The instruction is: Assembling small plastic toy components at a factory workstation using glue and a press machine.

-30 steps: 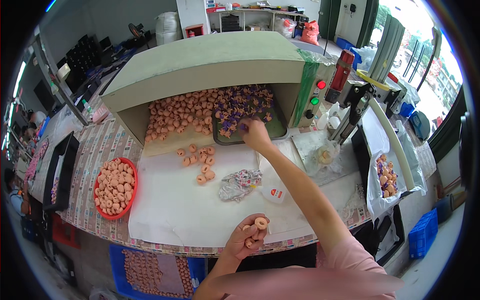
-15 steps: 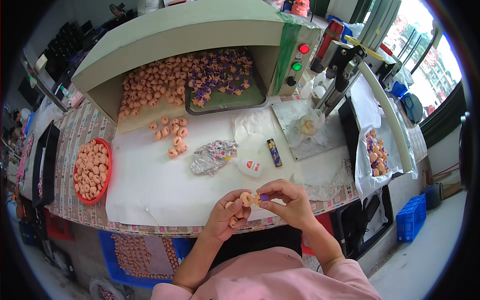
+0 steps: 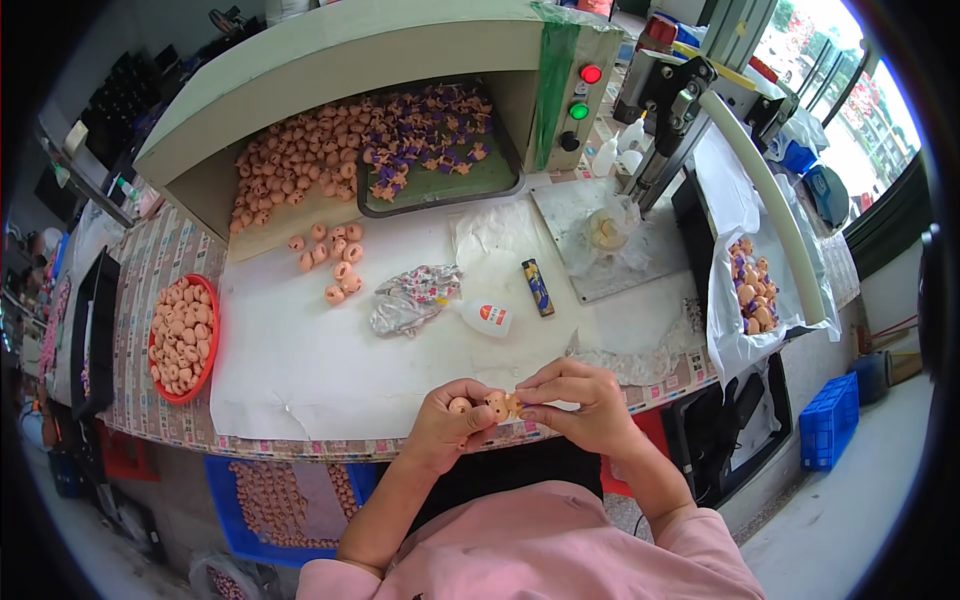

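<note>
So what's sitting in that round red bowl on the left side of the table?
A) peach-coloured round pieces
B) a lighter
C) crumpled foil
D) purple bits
A: the red bowl is heaped with peach-coloured round pieces, all one colour, like the small piece the left hand holds by the right hand.

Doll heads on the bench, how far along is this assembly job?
Done: a white bag at the right holds finished pieces. In hand: left hand and right hand join a peach head with a small part. Left: heaps in the hood and the red bowl.
</note>
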Motion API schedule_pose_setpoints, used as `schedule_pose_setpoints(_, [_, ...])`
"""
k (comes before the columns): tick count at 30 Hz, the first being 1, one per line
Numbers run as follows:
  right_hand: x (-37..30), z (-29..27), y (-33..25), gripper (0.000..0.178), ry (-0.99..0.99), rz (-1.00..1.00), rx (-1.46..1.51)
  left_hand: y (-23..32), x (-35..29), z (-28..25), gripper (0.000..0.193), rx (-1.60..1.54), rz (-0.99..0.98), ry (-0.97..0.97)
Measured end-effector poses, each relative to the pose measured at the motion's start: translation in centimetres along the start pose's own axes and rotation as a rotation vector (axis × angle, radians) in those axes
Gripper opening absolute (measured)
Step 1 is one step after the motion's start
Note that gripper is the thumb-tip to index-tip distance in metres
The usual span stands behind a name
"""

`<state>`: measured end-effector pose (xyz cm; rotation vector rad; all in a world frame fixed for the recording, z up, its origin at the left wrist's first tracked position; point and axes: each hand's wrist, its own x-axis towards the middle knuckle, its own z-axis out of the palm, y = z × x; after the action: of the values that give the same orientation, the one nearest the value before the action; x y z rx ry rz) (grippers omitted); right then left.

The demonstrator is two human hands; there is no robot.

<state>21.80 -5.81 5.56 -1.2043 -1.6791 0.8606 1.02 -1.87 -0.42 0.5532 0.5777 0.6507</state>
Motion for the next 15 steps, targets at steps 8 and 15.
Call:
schedule_pose_setpoints(8, [-0.2, -0.9, -0.5, 0.026, -0.099, 0.072, 0.049, -0.9, -0.2, 0.5, 0.031, 0.035, 0.027, -0.008])
schedule_pose_setpoints(15, [-0.8, -1.0, -0.9, 0.026, -0.092, 0.058, 0.077, -1.2, -0.5, 0.2, 0.035, -0.151, -0.079, -0.162])
